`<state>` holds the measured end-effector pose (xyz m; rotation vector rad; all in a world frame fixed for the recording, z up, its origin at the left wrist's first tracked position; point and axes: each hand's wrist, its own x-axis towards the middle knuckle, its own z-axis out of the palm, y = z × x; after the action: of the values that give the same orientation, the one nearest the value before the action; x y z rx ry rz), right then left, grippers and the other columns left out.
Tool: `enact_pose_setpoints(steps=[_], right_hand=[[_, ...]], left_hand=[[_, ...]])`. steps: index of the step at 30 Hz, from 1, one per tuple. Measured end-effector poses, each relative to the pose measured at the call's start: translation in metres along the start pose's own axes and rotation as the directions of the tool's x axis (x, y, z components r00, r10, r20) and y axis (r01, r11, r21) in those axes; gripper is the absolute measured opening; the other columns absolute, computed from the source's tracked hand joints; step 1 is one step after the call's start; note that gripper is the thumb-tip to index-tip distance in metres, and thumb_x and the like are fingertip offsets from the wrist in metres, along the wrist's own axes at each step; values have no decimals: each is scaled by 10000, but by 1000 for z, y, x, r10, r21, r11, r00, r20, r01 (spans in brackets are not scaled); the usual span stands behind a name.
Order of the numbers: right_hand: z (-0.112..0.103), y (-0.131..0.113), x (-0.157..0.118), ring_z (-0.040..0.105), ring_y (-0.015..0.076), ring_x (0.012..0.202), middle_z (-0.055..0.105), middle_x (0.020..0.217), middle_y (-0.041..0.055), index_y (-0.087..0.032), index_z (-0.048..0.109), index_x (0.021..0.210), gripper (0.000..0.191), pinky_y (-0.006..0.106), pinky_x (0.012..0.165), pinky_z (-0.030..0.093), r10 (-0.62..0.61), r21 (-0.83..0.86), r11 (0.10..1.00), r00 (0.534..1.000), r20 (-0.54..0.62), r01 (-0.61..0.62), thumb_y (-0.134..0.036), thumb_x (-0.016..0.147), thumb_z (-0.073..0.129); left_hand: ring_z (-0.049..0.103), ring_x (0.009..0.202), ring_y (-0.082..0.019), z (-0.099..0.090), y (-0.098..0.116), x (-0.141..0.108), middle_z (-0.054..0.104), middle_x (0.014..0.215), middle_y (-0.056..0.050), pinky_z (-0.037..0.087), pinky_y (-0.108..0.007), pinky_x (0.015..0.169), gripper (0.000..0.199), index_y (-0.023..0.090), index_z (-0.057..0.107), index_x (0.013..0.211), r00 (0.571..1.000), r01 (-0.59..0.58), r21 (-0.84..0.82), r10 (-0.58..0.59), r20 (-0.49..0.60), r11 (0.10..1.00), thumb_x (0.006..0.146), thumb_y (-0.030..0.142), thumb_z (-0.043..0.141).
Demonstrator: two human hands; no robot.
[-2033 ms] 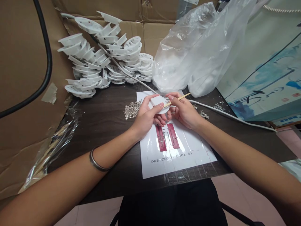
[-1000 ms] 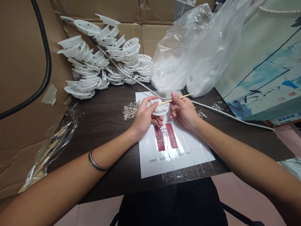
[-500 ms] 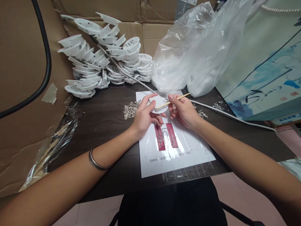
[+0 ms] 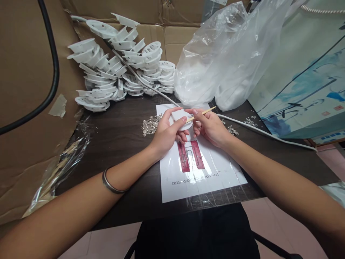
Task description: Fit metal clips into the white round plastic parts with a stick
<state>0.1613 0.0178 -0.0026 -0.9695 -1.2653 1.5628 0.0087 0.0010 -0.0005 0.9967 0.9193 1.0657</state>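
Observation:
My left hand [image 4: 167, 130] is closed around a round white plastic piece [image 4: 180, 115], its thumb lying over the top face. Pinched in my right hand [image 4: 207, 126] is a thin wooden stick [image 4: 205, 112], like a chopstick or skewer. The stick's lower end meets the white piece close to my left thumb. Fingers of my right hand are near the piece's right edge. Beneath both hands lies a white printed sheet [image 4: 172, 190] with a red picture on it, covered in clear film. A pile of small metal parts [image 4: 151, 125] is just left of my left hand.
Stacks of white round plastic pieces [image 4: 99, 77] stand at the back left. Clear plastic bags [image 4: 205, 68] with white contents are behind my hands. A grey cable [image 4: 258, 128] crosses the dark table [image 4: 121, 140]. More small metal parts [image 4: 232, 131] lie at right.
My left thumb has slid a little to the right over the white piece, now at the stick's end. The stick has shifted slightly, and the right index finger reaches further over the piece.

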Motion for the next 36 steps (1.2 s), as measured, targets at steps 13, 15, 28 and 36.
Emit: enact_pose_setpoints(steps=[13,15,28,36], right_hand=[[-1,-1,1,409,57,430,482,537,-42,-149,697,813,292,239,438,402,-44,16,999,998,-38,45,-439,783,700],[-1,-1,0,400,59,427,471,520,-49,-153,699,839,287,239,437,400,-38,15,999,999,-39,38,-435,786,698],[1,0,3,336,62,352,423,467,-62,-180,601,728,365,226,381,362,42,191,982,971,-235,4,-504,884,539],[-4,-6,2,377,99,408,355,439,-38,-204,427,536,429,230,419,396,28,283,959,985,-170,22,-315,945,360]], left_hand=[[573,407,-120,1,-6,2,608,531,28,465,-202,413,464,186,423,1222,999,-42,34,42,-4,999,817,251,641],[574,405,-119,1,-5,2,604,532,32,464,-200,413,463,190,424,1217,999,-42,34,43,-7,999,814,249,644],[554,387,-123,1,1,-1,602,523,23,452,-197,394,323,201,447,1152,999,-2,-16,1,-34,1000,885,347,554],[501,344,-96,4,4,-1,579,477,34,410,-177,368,399,155,471,1186,994,16,20,-14,-109,1000,810,170,605]])
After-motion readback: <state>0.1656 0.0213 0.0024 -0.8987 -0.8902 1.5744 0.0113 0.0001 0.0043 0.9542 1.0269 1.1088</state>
